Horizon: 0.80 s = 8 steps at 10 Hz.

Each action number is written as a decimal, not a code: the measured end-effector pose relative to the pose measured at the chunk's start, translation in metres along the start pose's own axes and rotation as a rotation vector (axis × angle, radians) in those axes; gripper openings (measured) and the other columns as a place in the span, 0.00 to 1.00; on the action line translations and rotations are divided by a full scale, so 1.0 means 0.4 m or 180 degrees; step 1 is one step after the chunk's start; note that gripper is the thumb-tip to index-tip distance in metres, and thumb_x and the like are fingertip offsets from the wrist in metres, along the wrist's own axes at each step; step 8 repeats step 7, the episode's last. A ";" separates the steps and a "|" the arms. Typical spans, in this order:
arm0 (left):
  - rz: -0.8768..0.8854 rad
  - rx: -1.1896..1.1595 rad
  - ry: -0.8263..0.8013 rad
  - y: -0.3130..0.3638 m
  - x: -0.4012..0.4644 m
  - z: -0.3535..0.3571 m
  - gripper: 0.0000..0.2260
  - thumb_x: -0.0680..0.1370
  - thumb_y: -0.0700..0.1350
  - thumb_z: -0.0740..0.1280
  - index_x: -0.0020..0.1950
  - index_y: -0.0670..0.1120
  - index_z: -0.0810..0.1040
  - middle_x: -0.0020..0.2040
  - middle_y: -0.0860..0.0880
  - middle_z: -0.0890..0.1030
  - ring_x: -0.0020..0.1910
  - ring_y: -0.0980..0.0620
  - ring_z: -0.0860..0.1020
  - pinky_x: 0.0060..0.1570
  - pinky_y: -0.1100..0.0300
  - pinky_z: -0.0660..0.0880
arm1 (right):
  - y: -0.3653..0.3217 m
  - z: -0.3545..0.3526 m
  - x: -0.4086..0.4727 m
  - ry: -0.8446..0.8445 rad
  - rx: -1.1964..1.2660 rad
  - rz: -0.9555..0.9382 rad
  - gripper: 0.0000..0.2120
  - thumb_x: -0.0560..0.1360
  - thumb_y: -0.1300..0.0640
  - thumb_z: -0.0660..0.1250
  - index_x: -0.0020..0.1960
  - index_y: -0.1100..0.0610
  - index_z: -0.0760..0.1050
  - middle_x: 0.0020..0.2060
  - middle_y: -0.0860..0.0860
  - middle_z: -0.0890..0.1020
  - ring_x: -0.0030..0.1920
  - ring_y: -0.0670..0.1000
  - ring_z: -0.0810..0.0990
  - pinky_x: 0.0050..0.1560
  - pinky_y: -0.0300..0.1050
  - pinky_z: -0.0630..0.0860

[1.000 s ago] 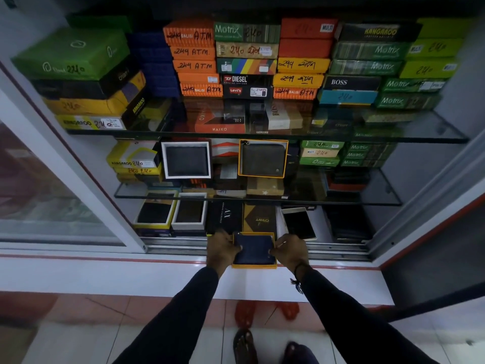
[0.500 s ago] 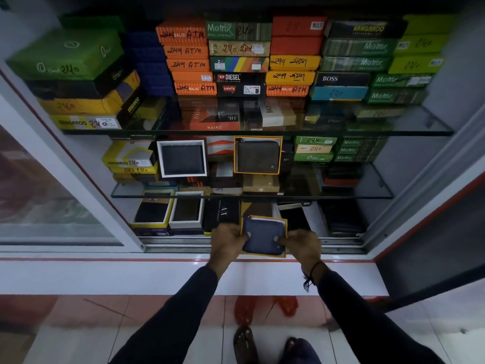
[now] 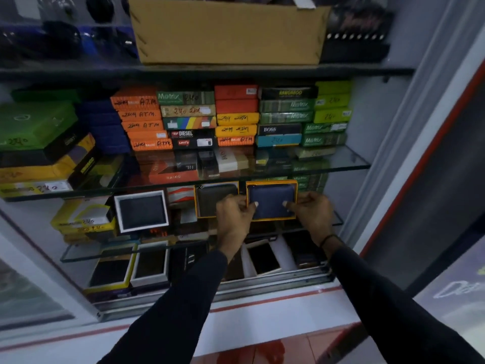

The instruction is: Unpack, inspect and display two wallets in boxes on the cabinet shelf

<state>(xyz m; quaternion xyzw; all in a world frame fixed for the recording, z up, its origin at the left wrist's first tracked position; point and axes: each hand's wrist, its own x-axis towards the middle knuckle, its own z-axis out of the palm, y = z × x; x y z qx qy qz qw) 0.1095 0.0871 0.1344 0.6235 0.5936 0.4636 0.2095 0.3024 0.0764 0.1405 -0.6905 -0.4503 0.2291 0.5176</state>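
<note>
A dark blue wallet in an orange-rimmed open box stands nearly upright on the middle glass shelf. My left hand grips its left edge and my right hand grips its right edge, thumbs on the wallet's face. Just to its left a dark grey wallet in a second orange-rimmed box stands propped on the same shelf, partly hidden by my left hand.
A white-rimmed box with a dark wallet stands further left. Stacks of coloured wallet boxes fill the upper glass shelf. Open boxes lie on the cabinet floor. A cardboard carton sits on top. The white cabinet frame rises at right.
Both hands have lifted the blue wallet box from near the cabinet's bottom sill up to the middle shelf, beside the grey wallet box. The view has tilted upward.
</note>
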 end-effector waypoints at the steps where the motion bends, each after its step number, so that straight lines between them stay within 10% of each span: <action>1: -0.0228 0.0403 -0.0174 0.015 0.066 0.058 0.08 0.75 0.48 0.75 0.49 0.45 0.86 0.44 0.46 0.88 0.42 0.49 0.85 0.43 0.50 0.85 | 0.008 0.034 0.077 0.0016 -0.0321 0.0124 0.13 0.62 0.53 0.81 0.40 0.58 0.83 0.35 0.52 0.86 0.37 0.52 0.84 0.31 0.37 0.75; 5: -0.0521 0.1155 -0.0361 -0.010 0.132 0.130 0.08 0.79 0.48 0.71 0.53 0.45 0.82 0.48 0.46 0.84 0.38 0.53 0.79 0.38 0.59 0.81 | 0.039 0.080 0.158 -0.0075 -0.0891 0.0086 0.10 0.65 0.50 0.77 0.41 0.55 0.84 0.39 0.54 0.87 0.43 0.55 0.85 0.41 0.44 0.79; 8: 0.0561 0.1046 -0.0248 -0.013 0.014 0.038 0.14 0.82 0.54 0.63 0.59 0.46 0.80 0.56 0.48 0.79 0.44 0.52 0.81 0.41 0.59 0.82 | 0.026 0.047 0.028 -0.0012 -0.0633 -0.0550 0.11 0.70 0.43 0.71 0.43 0.51 0.79 0.36 0.44 0.84 0.39 0.46 0.84 0.38 0.43 0.80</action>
